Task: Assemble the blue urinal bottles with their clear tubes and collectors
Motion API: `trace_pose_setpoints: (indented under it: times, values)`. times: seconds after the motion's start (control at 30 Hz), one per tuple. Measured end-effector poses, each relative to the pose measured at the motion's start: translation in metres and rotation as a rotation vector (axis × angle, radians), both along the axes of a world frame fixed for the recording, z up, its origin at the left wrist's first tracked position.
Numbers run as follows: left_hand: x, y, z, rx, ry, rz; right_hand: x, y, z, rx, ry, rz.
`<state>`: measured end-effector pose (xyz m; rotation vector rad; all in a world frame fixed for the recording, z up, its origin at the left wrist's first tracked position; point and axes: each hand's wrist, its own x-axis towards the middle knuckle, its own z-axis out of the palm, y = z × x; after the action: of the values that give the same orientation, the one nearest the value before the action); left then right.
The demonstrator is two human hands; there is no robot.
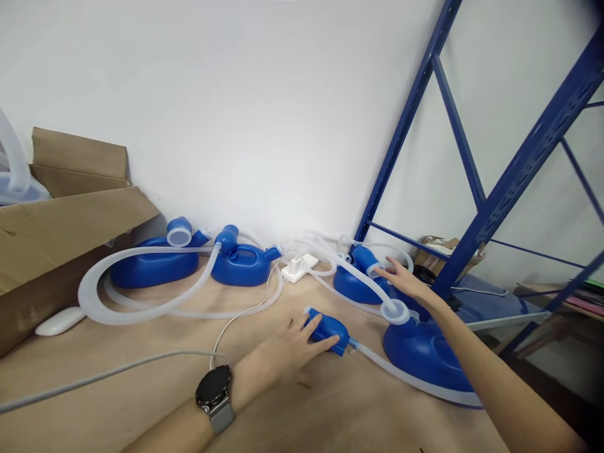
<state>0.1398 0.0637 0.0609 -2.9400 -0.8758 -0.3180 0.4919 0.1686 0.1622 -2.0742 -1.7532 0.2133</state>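
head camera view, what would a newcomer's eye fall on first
Probably the bright blue jugs and looping pale hoses, spread left and right across the table. Next, the left hand on a blue nozzle near the centre, and the right hand at another farther right.

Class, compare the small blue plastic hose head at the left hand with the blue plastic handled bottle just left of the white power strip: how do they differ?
Size: the blue plastic hose head looks smaller than the blue plastic bottle.
Shape: the bottle has a loop handle; the hose head shows none.
Contact: the left hand touches the hose head; no hand touches the bottle.
Both are blue and rest on the wooden tabletop.
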Motion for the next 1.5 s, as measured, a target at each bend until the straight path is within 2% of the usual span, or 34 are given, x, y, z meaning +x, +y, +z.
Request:
trace_pose_setpoints:
  times: [0.1,0.2,0.3,0.37,0.43,0.63,0.93,1.03,1.2,1.33,1.43,1.5]
  values:
    - [0.010,0.007,-0.021,-0.030,-0.013,-0.005,-0.018,0.034,-0.006,0.040,-0.037,-0.068]
    - [0.013,0.012,-0.037,-0.035,-0.060,0.004,-0.035,0.058,-0.008,0.098,-0.237,-0.090]
    - [0.010,0.014,-0.045,-0.060,-0.117,-0.012,-0.049,0.077,-0.006,-0.001,-0.507,-0.026]
    - [0.007,0.014,-0.047,-0.096,-0.146,-0.016,-0.054,0.087,-0.006,-0.085,-0.570,0.019]
    - [0.005,0.014,-0.047,-0.131,-0.169,0.004,-0.056,0.094,-0.008,-0.104,-0.585,0.055]
    - [0.005,0.013,-0.045,-0.200,-0.202,0.061,-0.057,0.092,-0.011,-0.051,-0.648,0.126]
    - [0.002,0.013,-0.042,-0.222,-0.207,0.040,-0.033,0.079,0.013,0.016,-0.676,0.278]
    - [0.002,0.013,-0.043,-0.217,-0.200,0.041,-0.023,0.068,0.017,0.080,-0.699,0.288]
    - [0.003,0.013,-0.044,-0.205,-0.211,0.030,-0.008,0.040,0.021,0.233,-0.678,0.178]
    - [0.003,0.014,-0.045,-0.223,-0.209,0.041,0.005,0.024,0.033,0.388,-0.586,-0.038]
    - [0.003,0.015,-0.045,-0.227,-0.206,0.040,0.011,0.017,0.056,0.548,-0.472,-0.244]
    - [0.003,0.015,-0.045,-0.221,-0.203,0.043,0.012,0.011,0.079,0.735,-0.278,-0.384]
